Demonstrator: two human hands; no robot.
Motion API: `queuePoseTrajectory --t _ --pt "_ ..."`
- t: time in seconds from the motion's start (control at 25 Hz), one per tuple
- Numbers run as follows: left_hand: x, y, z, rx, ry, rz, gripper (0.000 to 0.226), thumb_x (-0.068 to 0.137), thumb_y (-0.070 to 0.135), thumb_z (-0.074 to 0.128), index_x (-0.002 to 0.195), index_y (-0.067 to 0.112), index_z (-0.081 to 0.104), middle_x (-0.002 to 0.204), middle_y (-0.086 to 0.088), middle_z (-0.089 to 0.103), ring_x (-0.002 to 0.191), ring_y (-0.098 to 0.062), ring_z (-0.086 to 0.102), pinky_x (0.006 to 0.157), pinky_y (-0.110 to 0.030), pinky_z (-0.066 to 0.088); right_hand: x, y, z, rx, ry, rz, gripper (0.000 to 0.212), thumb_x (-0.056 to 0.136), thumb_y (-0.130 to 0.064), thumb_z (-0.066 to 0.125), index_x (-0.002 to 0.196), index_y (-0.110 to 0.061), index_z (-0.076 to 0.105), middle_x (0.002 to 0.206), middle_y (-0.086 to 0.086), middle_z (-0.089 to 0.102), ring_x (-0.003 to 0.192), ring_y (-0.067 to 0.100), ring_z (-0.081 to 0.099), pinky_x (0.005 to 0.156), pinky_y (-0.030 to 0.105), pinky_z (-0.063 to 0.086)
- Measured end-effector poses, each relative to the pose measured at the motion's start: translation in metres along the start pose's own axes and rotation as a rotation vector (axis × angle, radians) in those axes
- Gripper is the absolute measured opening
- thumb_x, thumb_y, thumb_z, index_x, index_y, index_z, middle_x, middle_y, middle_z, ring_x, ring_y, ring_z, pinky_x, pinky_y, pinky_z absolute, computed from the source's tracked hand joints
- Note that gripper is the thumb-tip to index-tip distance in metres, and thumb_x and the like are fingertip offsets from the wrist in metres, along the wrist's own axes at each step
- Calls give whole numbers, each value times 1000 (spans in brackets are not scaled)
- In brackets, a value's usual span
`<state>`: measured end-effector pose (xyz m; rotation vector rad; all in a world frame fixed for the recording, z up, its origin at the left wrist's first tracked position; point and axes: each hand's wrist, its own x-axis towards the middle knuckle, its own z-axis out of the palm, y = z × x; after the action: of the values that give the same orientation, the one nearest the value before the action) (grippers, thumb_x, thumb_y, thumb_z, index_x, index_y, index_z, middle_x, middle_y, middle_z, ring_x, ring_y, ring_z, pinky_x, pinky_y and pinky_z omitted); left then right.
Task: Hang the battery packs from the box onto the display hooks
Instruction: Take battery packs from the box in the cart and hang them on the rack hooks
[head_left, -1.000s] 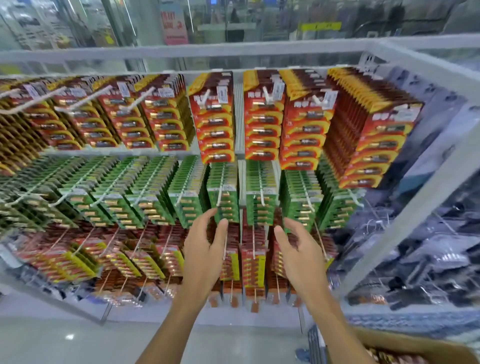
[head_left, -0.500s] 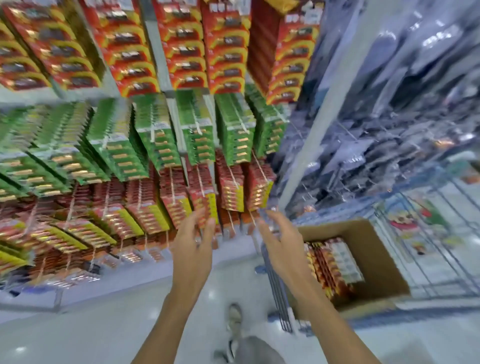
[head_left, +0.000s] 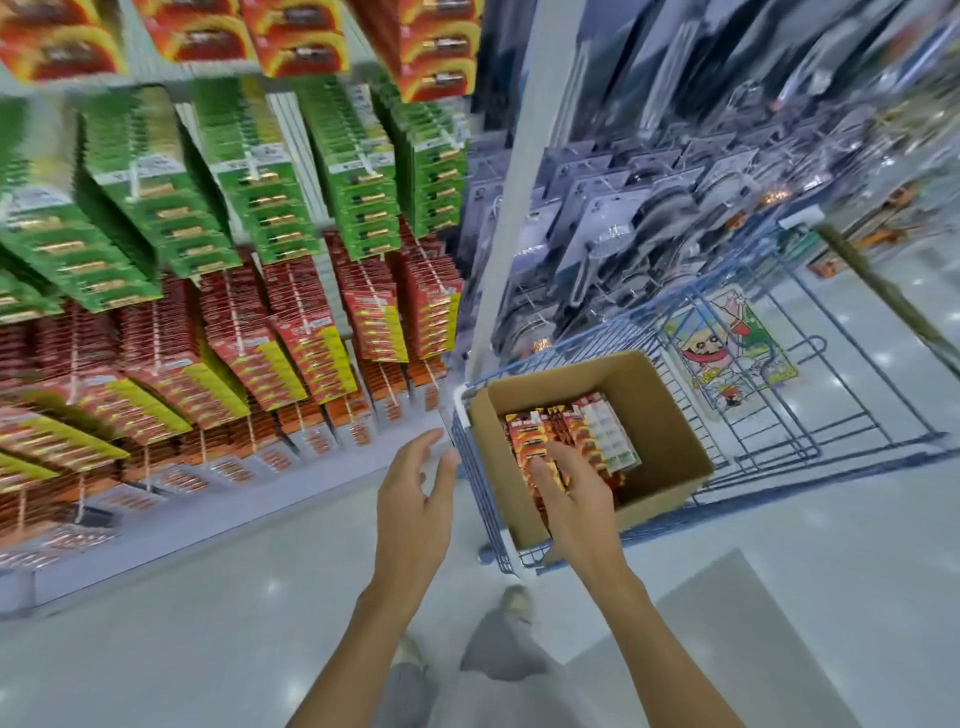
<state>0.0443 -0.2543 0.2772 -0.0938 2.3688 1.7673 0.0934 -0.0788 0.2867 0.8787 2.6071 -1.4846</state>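
Open brown cardboard box: red-orange card battery packs with yellow tops, plus white-backed packs with green bottom edges. Display rows, top down: red packs with yellow arcs, green packs with gold cells, dark red packs with yellow side strips. Blue wire trolley, multicolour cartoon sheet, pale grey glossy floor.

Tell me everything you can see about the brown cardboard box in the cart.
The brown cardboard box is open-topped, with plain matte walls and no flaps showing. It sits upright inside the blue wire shopping cart. Red and orange battery packs stand on edge in its left part; the right part looks bare. The right hand reaches over its near wall, fingers above the packs; whether they touch is unclear.
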Motion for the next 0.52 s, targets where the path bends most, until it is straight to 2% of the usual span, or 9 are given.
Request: queuePoseTrajectory --t 0.08,0.2,0.36,0.44,0.52 --pt "-1 -1 23 18 -9 -23 37 101 44 53 134 30 61 133 16 60 125 -9 56 107 -34 48 9 22 -11 -6 -2 38 32 104 -42 56 132 -29 60 124 -15 62 120 10 57 104 33 48" --pt "0 -2 70 62 -31 -56 36 102 42 54 134 27 61 134 11 62 123 -10 58 102 -31 50 33 59 -35 -17 -29 75 44 103 -50 53 139 -25 58 133 -9 63 123 13 57 107 43 50" --pt "3 4 140 68 -35 -139 32 104 40 53 133 31 59 129 15 63 117 -1 60 86 -5 45 74 100 -72 -23 -110 107 50 102 -51 53 144 -23 54 142 -5 60 129 14 55 112 41 46" --pt "5 6 171 101 -24 -162 32 104 37 54 135 28 59 126 16 62 113 3 60 81 -2 46 94 116 -86 -43 -159 109 52 102 -52 53 146 -24 53 144 -7 58 131 13 53 114 41 45" --pt "10 -1 198 149 -8 -196 33 105 38 53 135 26 59 127 13 63 111 -1 62 83 -4 48 118 134 -97 -74 -204 111 49 103 -48 53 146 -24 53 143 -7 59 131 14 54 113 40 45"
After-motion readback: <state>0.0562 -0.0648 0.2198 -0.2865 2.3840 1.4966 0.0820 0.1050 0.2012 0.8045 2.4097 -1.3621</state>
